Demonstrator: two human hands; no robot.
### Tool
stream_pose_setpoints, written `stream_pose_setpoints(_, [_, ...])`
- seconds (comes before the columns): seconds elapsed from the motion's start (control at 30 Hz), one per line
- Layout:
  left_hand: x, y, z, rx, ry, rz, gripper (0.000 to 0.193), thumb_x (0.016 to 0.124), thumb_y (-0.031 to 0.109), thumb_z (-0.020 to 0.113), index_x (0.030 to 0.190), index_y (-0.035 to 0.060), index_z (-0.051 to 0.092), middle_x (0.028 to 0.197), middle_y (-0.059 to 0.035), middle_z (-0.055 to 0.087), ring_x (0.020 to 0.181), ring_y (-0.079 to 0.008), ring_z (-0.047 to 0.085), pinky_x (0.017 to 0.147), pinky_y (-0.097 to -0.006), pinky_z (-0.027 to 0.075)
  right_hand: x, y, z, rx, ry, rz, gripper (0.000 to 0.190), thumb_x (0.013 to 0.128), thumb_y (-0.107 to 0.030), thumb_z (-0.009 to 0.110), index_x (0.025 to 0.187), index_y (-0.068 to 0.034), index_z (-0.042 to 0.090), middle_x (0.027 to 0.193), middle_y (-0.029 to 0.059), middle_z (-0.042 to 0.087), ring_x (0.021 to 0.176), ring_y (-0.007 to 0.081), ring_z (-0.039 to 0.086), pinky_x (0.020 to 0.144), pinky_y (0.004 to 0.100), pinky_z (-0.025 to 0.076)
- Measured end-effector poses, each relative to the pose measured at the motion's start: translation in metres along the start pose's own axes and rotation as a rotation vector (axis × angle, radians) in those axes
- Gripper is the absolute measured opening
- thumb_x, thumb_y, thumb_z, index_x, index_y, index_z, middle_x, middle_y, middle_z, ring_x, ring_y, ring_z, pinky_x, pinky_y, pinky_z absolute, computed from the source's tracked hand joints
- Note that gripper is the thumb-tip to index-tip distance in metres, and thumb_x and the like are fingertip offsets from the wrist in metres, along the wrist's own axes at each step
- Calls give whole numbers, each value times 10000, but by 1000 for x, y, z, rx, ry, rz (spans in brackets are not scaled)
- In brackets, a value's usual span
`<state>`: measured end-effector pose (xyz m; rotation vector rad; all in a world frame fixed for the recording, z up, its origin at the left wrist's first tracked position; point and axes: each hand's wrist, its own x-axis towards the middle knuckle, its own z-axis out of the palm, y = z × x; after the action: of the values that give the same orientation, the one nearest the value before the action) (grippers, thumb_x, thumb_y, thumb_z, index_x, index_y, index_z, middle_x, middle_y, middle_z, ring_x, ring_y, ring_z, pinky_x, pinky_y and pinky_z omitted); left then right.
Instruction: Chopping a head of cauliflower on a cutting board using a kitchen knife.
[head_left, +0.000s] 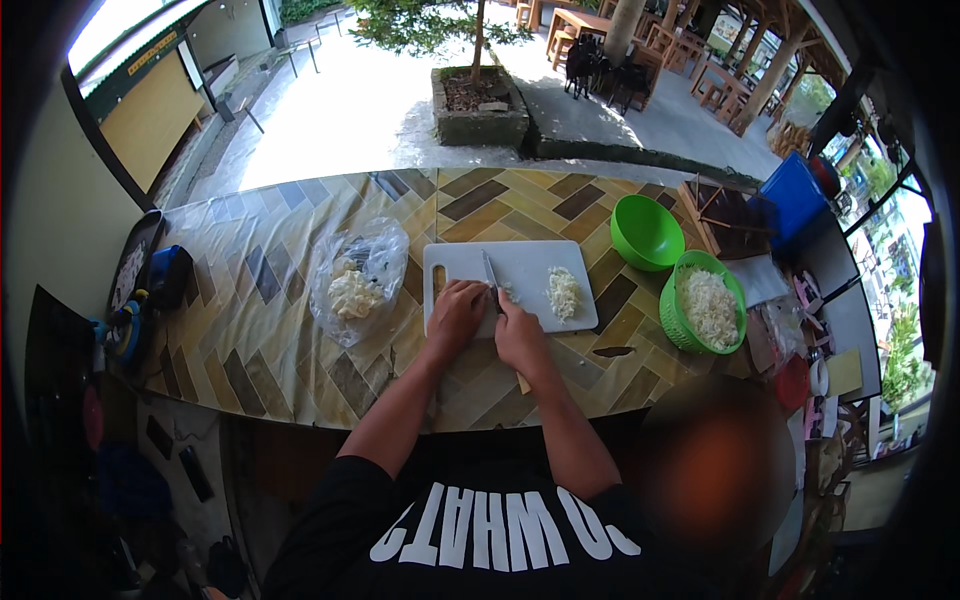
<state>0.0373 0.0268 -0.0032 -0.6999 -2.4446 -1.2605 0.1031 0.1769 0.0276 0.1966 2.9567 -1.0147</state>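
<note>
On the white plastic cutting board (529, 255), my right hand (519, 337) grips the dark handle of a kitchen knife (490, 268), its blade pointing away from me. My left hand (459, 307) rests on the board just left of the blade, fingers bent and bunched. Whatever is under those fingertips is hidden. Small pale cut bits lie by the blade, and a heap of finely chopped pale food (563, 294) sits at the board's right side. To the left, a clear plastic bag (386, 244) lies open around whitish pieces of food (354, 295).
At right stand a green bowl (645, 232) and a green basket (671, 319) filled with shredded white food (706, 309). A blue container (796, 199) is behind them. The patterned table cover (480, 405) has a tear near the board. A blurred shape (712, 465) is at lower right.
</note>
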Motion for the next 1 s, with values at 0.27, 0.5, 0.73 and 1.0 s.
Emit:
stream_pose_setpoints(0.27, [-3,1,0,11,-4,-36,211,956,93,728,1126,0,813,1164,-166,801,1134,-356,717,1028,-435,557,-29,-17,2,-56,9,24,630,1017,-127,525,1644,-97,462,970,353,737,927,534,728,882,628,577])
stream_pose_setpoints(0.5, [-2,-3,0,12,-3,-29,220,942,105,736,1120,-3,809,1160,-163,803,1137,-353,717,1027,-444,558,-42,-27,9,-118,-39,57,698,990,-104,545,1674,-87,408,907,338,734,895,525,737,855,624,587])
stream_pose_setpoints(0.73, [-1,-2,3,-17,50,-94,176,978,126,701,1065,12,802,1096,-141,799,1085,-363,711,992,-451,555,-13,-22,8,-59,-2,49,606,1017,-115,527,1621,-72,495,972,355,730,936,540,717,880,620,576])
stream_pose_setpoints(1.0, [-2,-4,0,7,44,8,143,957,108,737,1038,12,805,1110,-151,780,1101,-364,702,988,-455,553,-9,-5,8,71,52,-17,569,1032,-131,521,1598,-70,520,1001,359,728,964,548,708,896,619,566])
